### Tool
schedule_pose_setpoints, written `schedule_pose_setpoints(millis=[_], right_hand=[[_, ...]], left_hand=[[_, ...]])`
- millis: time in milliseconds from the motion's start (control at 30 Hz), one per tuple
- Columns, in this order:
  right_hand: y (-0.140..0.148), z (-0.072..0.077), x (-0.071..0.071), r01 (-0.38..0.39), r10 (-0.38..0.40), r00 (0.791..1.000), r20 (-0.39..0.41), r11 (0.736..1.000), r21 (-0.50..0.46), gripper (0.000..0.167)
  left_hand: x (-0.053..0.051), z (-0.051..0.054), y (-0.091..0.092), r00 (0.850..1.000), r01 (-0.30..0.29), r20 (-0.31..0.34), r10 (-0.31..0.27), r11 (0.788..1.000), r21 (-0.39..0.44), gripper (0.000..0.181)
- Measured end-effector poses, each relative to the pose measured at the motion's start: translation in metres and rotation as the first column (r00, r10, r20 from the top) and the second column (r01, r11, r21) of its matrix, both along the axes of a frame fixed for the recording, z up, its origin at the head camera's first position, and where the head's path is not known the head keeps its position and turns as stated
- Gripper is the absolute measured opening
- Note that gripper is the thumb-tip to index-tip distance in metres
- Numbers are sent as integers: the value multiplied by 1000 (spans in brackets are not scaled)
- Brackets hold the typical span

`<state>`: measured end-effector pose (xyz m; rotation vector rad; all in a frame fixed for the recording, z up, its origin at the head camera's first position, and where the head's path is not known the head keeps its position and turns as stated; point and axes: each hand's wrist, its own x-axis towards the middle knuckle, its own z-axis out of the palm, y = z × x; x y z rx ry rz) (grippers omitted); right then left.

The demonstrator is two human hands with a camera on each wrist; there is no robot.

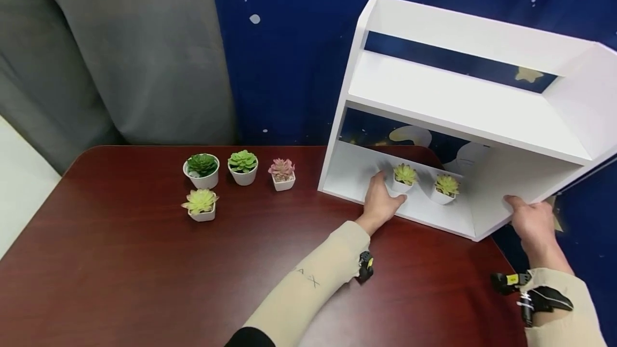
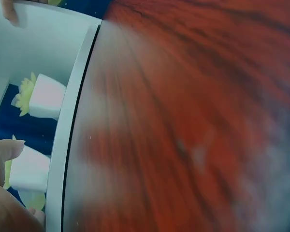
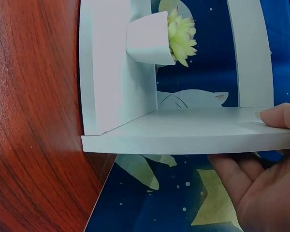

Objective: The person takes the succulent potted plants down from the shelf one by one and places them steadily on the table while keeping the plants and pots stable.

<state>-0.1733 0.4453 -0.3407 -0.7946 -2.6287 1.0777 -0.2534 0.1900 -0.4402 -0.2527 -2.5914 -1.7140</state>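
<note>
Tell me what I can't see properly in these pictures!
Left wrist view: the lower plant, partly hidden by its pot and the left hand.
Left wrist view: the table, blurred at lower right.
Right wrist view: part of the right hand, cut off by the right edge.
Head view: the shelf, its right side cut off by the edge.

Head view looks forward and down; 2 nearer wrist views share the shelf (image 1: pixel 463 102).
</note>
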Motion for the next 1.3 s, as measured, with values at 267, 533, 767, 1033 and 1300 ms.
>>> schedule_pose_setpoints(millis=[267,533,767,1033,1300], right_hand=[[1,-1,2,-9,9,1000,-1,1000,15,62],[-2,-5,-1,-24,24,1000,-17,999,33,59],[2,-2,3,-14,14,1000,-15,1000,26,60],[-1,0,2,26,-26,999,-20,1000,-6,61],[0,1,2,44,-44,999,0,999,25,62]], left_hand=[[-7,0,13,1000,23,15,-22,999,-49,82],[-23,-5,17,999,4,39,-4,1000,12,85],[-27,-7,26,1000,-21,-2,21,1000,-17,67],[-27,-6,18,1000,8,1,-8,997,71,65],[-15,8,-3,997,49,42,-58,979,196,65]])
